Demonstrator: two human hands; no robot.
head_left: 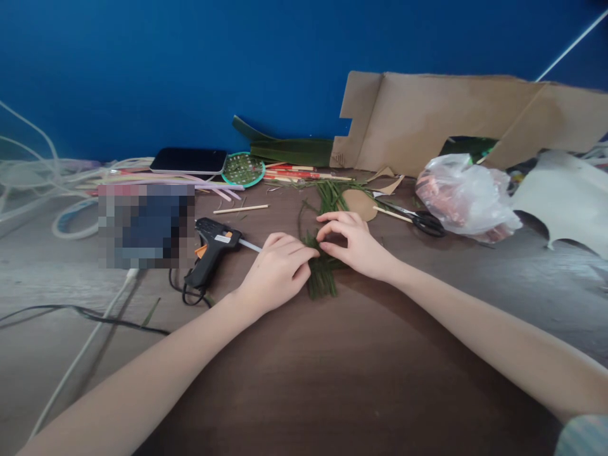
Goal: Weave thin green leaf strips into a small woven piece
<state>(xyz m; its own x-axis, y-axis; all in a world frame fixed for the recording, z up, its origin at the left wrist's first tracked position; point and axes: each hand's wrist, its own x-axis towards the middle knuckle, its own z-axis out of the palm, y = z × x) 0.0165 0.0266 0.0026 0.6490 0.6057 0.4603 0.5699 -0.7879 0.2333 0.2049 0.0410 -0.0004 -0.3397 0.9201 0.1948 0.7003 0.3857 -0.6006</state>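
Tabletop: dark brown and wood-grained, it carries everything; clock hours count from the crossed green leaf strips (322,285) at its middle, 12 pointing away from the person.
Cardboard sheet: the brown sheet (427,114) stands against the blue wall (190,76), between 1 and 2 o'clock.
Plastic bag: the translucent bag (470,196) slumps at 2 o'clock.
Left hand: at 8 to 9 o'clock, the left hand (278,272) bends its fingertips onto the strips; I cannot tell whether they pinch one.
Right hand: at 3 o'clock, the right hand (354,244) curls thumb and fingers over the strips; any grip is unclear.
Glue gun: the black gun (216,244) lies at 9 o'clock, beside the left hand.
Scissors: black-handled scissors (427,223), 2 o'clock, near the bag.
Cardboard disc: the disc (360,202) lies at 1 o'clock, partly behind the right hand.
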